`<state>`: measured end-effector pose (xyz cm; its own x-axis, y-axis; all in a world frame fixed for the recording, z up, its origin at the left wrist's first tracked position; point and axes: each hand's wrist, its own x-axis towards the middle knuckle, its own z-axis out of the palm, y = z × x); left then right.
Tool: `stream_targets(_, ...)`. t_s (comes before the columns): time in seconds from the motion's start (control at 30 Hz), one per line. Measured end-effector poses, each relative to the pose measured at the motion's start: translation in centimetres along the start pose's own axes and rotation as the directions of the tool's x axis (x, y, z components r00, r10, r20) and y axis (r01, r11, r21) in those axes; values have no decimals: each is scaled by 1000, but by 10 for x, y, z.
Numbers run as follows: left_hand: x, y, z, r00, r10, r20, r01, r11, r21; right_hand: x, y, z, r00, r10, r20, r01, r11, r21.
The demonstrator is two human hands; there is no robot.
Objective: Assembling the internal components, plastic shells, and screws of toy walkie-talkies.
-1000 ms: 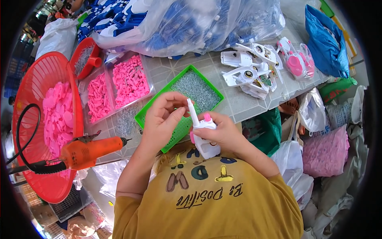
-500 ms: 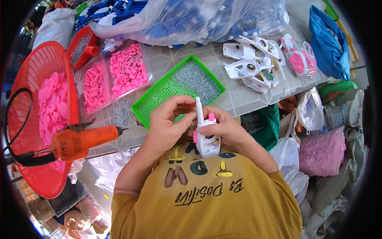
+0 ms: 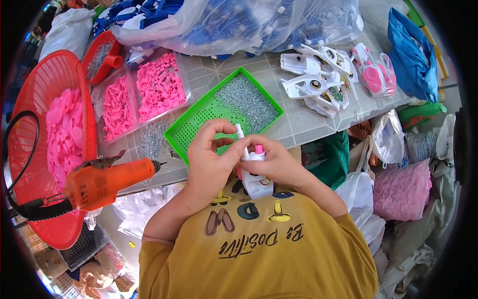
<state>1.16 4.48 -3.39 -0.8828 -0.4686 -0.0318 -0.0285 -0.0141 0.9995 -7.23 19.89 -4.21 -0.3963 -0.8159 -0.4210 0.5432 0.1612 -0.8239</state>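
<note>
A white plastic toy body (image 3: 259, 187) with pink parts and a slim pointed stem is held upright close to my shirt. My right hand (image 3: 280, 162) grips its upper body, thumb across the front. My left hand (image 3: 211, 155) is curled beside the stem, thumb and fingers pinched at its lower part. Both thumbs and fingertips cover the middle of the toy, so what lies between them is hidden. Just beyond my hands, a green tray (image 3: 186, 127) holds a heap of small silvery screws (image 3: 246, 97).
An orange power screwdriver (image 3: 112, 182) hangs at left by a red basket (image 3: 42, 79) of pink pieces. Clear trays hold small pink parts (image 3: 159, 87). White toy shells (image 3: 318, 84) lie at right, near a blue bag (image 3: 411, 55). A plastic sack (image 3: 279, 25) covers the back.
My left hand has moved slightly right, its thumb now meeting my right fingers over the stem's base. The stem tilts further left and the toy sits a little lower. The screwdriver has swung slightly right.
</note>
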Motion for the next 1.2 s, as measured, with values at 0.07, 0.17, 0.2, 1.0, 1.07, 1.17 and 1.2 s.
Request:
stream_targets(0.07,0,0,1,999,2,-34,0,999,40,2,7,1,998,-58,-16,56,995,-88)
stream_targets(0.17,-1,2,1,997,-23,-71,27,998,55,1,2,7,994,-94,-56,84,983,-163)
stream_targets(0.2,-1,3,0,996,-51,-76,53,998,27,0,0,9,994,-95,-58,85,984,-155)
stream_targets(1.0,14,-11,-31,940,246,235,-272,959,84,0,1,3,990,-141,22,141,990,-22)
stream_targets(1.07,14,-9,-31,940,258,224,-292,947,132,0,0,2,993,-118,23,119,992,-40)
stream_targets(1.17,15,-9,-33,922,313,229,-364,903,230,2,3,0,990,-135,36,136,990,-37)
stream_targets(1.2,16,-10,-35,903,353,246,-415,867,278,2,4,0,990,-135,35,136,990,-35)
